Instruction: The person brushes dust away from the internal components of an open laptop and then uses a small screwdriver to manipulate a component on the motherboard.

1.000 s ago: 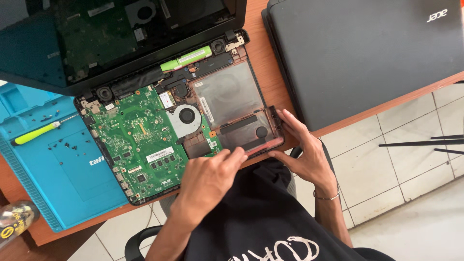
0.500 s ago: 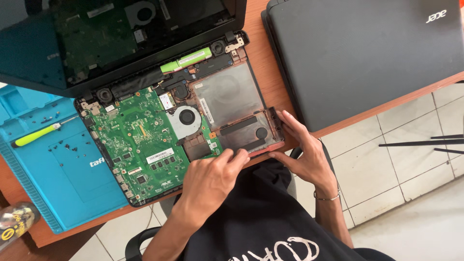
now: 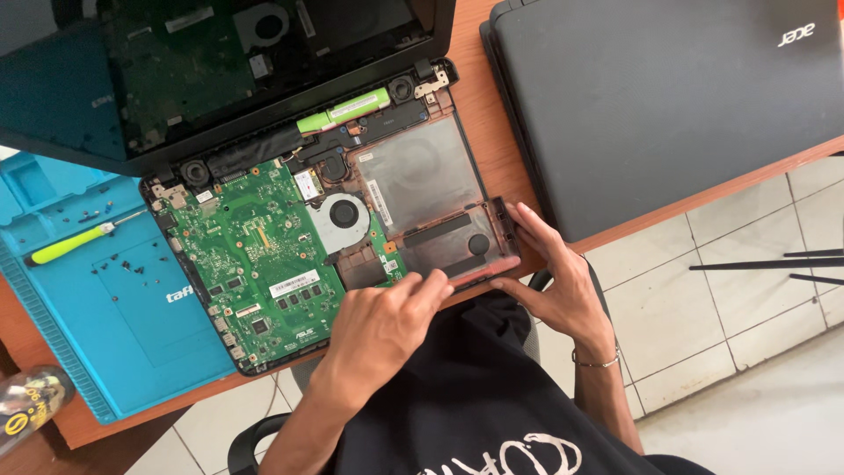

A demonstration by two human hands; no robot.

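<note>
The left hand [image 3: 378, 330] rests with fingers together on the near edge of the open laptop base [image 3: 431, 207]. The right hand [image 3: 556, 280] has fingers spread on its right corner. The base looks stiff but easy to break, best held by its edges. Farther left lies a yellow screwdriver [image 3: 75, 242].

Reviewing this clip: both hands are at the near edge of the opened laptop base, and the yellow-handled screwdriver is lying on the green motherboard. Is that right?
Not quite. The head view shows the yellow-handled screwdriver lying on the blue work mat, beside the green motherboard. The left hand and right hand are indeed at the near edge of the opened laptop base.
</note>
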